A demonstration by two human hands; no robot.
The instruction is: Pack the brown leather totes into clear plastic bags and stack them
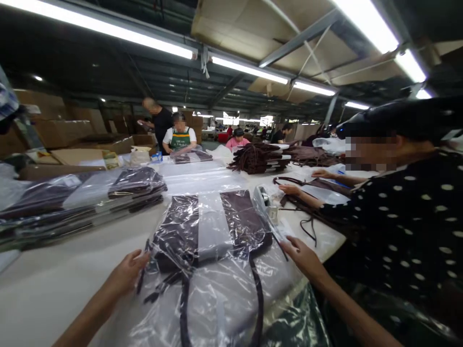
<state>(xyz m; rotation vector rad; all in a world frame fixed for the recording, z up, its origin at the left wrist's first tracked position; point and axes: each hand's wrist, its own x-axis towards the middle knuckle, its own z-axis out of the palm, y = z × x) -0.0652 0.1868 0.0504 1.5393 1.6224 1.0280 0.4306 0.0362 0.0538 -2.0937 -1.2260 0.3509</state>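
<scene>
A dark brown and grey folded bag (210, 226) lies in a clear plastic sleeve (224, 289) on the white table (54, 284) in front of me. Its dark straps (257, 294) trail toward me under the plastic. My left hand (128, 272) grips the left edge of the plastic sleeve, fingers curled on it. At the sleeve's right edge my right hand (302, 255) pinches the plastic.
A stack of bagged items (79, 197) lies at left. Cardboard boxes (75, 156) stand behind it. A tape dispenser (265, 200) sits right of the bag. A person in a polka-dot top (401, 212) works at right beside piles of dark straps (260, 159). Other people stand at the far end.
</scene>
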